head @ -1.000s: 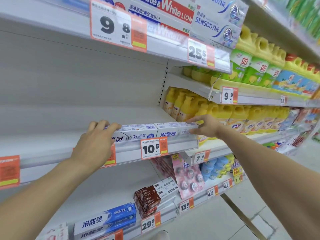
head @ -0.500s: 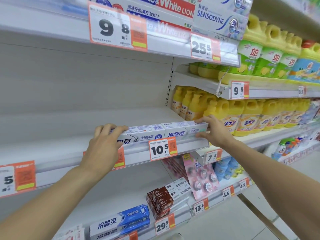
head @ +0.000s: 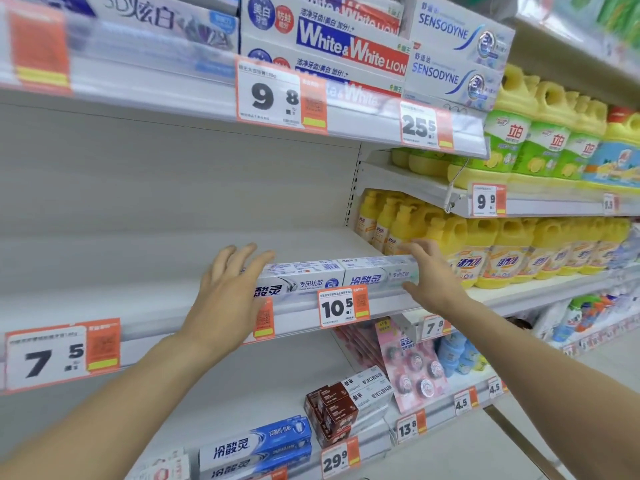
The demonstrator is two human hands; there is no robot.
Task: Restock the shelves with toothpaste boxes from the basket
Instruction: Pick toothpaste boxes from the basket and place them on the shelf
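**Two boxes at the shelf's front edge, a hand at each end**

Two white toothpaste boxes lie end to end along the front lip of the middle shelf, long sides facing out. The left box and the right box touch at their inner ends, directly above the 10.5 price tag.

The left hand covers the outer end of the left box. Its fingers are straight and spread, tips over the box's top edge; the grip is apart, not curled round anything. Whether the palm presses the box or only hovers just before it cannot be told.

The right hand stands at the outer end of the right box, fingers straight and slightly parted, the upper ones at the box's top corner and the thumb below, near the shelf rail. Its grip is likewise apart, flat against or just beside the box end.

The rest of the middle shelf behind and to the left of the boxes is bare white. A 7.5 tag sits on the rail further left. On the shelf above stand White & White boxes and Sensodyne boxes. Below lie blue boxes and brown boxes. To the right, yellow bottles fill the neighbouring bay.
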